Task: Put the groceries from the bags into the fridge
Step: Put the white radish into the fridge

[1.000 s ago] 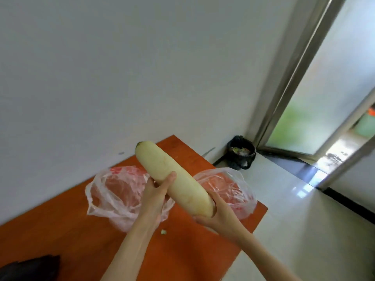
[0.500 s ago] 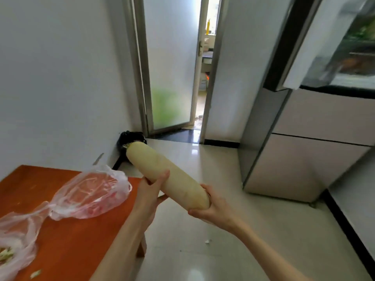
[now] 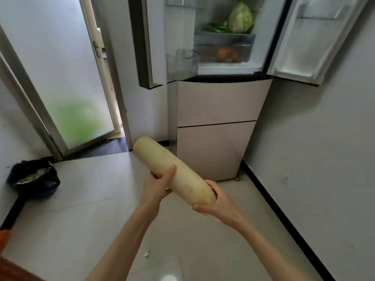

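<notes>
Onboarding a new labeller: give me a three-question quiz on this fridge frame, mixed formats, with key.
1. True or false: both upper doors of the fridge stand open.
2. Multiple choice: how is the long white radish held? A) left hand only B) right hand only C) both hands D) it lies on the floor
3. Fill in: the green item on the fridge shelf is a ____.

Key
1. True.
2. C: the left hand grips its middle, the right hand cups its near end.
3. Cabbage.
</notes>
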Available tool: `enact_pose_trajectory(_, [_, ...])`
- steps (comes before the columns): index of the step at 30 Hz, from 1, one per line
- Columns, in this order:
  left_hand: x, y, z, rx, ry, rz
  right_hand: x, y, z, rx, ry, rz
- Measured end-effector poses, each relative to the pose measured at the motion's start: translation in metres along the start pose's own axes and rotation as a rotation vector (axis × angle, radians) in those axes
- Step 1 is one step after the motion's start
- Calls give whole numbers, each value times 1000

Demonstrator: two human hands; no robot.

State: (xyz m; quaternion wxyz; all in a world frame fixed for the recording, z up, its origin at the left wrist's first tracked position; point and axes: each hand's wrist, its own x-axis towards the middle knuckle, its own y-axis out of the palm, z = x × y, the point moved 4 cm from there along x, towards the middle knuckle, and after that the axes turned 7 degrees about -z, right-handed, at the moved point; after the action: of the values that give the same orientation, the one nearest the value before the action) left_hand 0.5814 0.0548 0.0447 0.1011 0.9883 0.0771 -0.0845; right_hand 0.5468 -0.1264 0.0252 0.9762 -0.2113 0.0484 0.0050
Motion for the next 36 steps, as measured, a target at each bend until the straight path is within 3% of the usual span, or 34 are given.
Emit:
enact_pose_trajectory(11, [135, 186, -17, 1, 88, 158, 139, -147, -31, -7, -11, -284])
enact_pose_trajectory(24, [321, 367, -117, 69, 401, 415, 362, -287, 23, 206, -48, -362])
enact_pose_trajectory(30, [392, 412, -145, 90, 464, 409, 457, -316, 46, 334, -89, -265])
enact_pose_trajectory(36, [477, 449, -180, 20, 511, 268, 562, -352, 82, 183, -242, -225])
